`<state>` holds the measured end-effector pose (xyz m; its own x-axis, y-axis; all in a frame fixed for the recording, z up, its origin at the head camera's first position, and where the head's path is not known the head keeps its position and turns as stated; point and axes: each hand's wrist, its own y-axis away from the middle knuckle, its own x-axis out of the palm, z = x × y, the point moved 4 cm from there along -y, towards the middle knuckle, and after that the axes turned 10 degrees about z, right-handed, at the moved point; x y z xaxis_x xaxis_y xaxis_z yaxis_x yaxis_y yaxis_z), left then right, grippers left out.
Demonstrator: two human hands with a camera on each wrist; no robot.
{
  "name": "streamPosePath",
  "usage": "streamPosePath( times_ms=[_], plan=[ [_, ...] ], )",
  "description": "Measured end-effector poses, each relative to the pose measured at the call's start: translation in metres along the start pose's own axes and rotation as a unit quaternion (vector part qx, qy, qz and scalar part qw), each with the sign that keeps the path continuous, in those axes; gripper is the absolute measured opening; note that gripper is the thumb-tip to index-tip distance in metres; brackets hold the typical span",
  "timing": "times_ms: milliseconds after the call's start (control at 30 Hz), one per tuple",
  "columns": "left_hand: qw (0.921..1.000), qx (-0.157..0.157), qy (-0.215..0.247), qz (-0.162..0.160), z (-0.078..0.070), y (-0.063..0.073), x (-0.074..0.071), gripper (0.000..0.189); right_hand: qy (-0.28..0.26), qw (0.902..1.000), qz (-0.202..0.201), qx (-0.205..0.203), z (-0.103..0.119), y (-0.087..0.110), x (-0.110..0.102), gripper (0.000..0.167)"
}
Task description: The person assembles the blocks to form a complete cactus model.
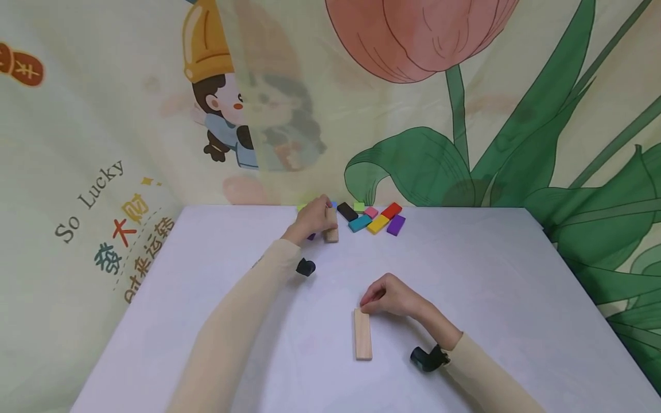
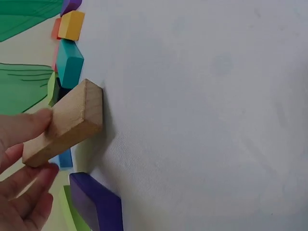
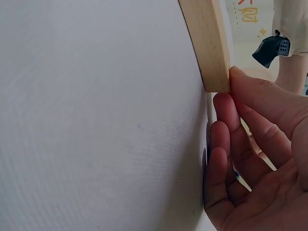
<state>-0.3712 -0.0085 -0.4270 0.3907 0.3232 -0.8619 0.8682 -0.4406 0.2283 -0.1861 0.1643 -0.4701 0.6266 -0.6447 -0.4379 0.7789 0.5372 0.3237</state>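
At the far side of the table my left hand pinches a plain wooden block between thumb and fingers. That block's near end faces me, and a purple block lies beside it in the left wrist view. Farther forward on the tabletop, a long plain wooden block lies flat, pointing away from me. My right hand is at its far end, fingers loosely bent. In the right wrist view the thumb touches the upper corner of the block's end, with a fingertip right below.
Several coloured blocks lie along the table's back edge, among them a black one, a teal one, a yellow one, a red one and a purple one. A printed cloth hangs behind the white table.
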Motion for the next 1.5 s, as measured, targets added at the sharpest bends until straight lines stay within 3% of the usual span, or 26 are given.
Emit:
streamPosePath(
  times_ms=[100, 233, 433, 633, 867, 1100, 1333, 1500],
  plan=[
    [0.9978, 0.025, 0.052, -0.031, -0.003, 0.003, -0.001, 0.043, 0.006, 1.0, -0.002, 0.001, 0.001, 0.001, -0.001, 0.01],
    [0.9944, 0.044, 0.082, -0.049, -0.004, 0.005, 0.002, 0.036, 0.011, 0.9999, -0.006, -0.001, 0.002, 0.003, -0.001, 0.009],
    [0.9925, 0.05, 0.094, -0.06, -0.004, 0.008, 0.007, 0.034, 0.014, 0.9998, -0.015, 0.006, 0.001, 0.004, 0.0, 0.01],
    [0.993, 0.04, 0.09, -0.065, -0.004, 0.01, 0.009, 0.034, 0.029, 0.9988, -0.038, -0.012, 0.0, 0.009, 0.001, 0.019],
    [0.9927, 0.032, 0.091, -0.071, -0.004, 0.013, 0.008, 0.035, 0.05, 0.996, -0.073, -0.011, 0.0, 0.024, 0.008, 0.025],
    [0.9906, 0.034, 0.105, -0.081, -0.003, 0.016, 0.007, 0.034, 0.064, 0.995, -0.065, -0.04, 0.0, 0.041, 0.019, 0.024],
    [0.9817, 0.055, 0.162, -0.084, -0.002, 0.02, 0.009, 0.032, 0.069, 0.9941, -0.075, -0.039, 0.003, 0.047, 0.025, 0.025],
    [0.9722, 0.075, 0.214, -0.057, -0.009, 0.025, 0.018, 0.028, 0.071, 0.9932, -0.083, -0.04, 0.003, 0.049, 0.027, 0.024]
  ],
)
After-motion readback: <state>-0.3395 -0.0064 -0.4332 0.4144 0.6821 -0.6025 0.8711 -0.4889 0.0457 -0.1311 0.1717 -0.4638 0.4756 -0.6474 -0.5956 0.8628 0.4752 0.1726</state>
